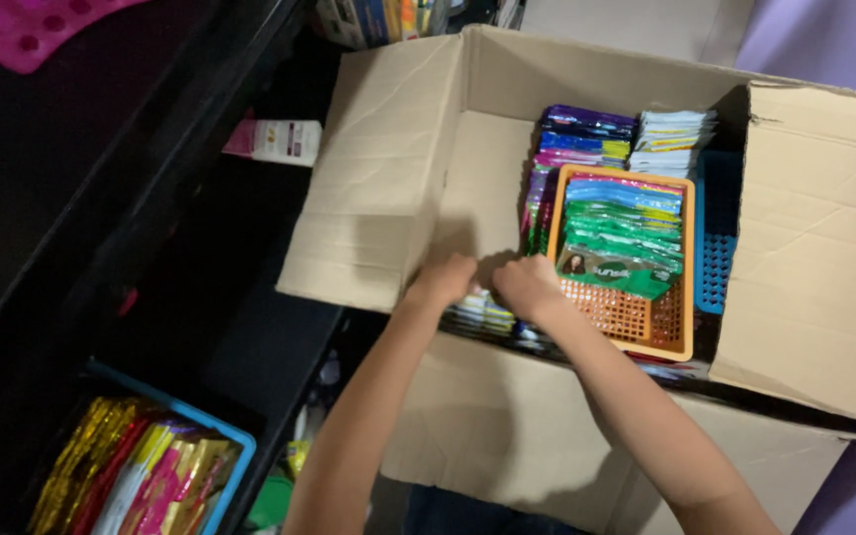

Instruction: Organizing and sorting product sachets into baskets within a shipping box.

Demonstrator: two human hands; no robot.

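Observation:
Both my hands reach into an open cardboard box (398, 168). My left hand (442, 281) and my right hand (527, 285) close side by side on a stack of small sachets (483, 313) at the box's near left corner. Right of my right hand sits an orange mesh basket (636, 319) filled with green and blue sachets (624, 238). Behind it stand purple sachets (583, 134) and a pile of white packets (672, 139). A blue mesh basket (717, 248) stands against the box's right side.
A blue-rimmed bin (212, 428) of gold and pink sachets sits at lower left on dark shelving (101, 198). A pink-and-white tube (277, 140) lies on the shelf. The box's right flap (824, 248) stands open. A pink perforated thing (22, 25) is at top left.

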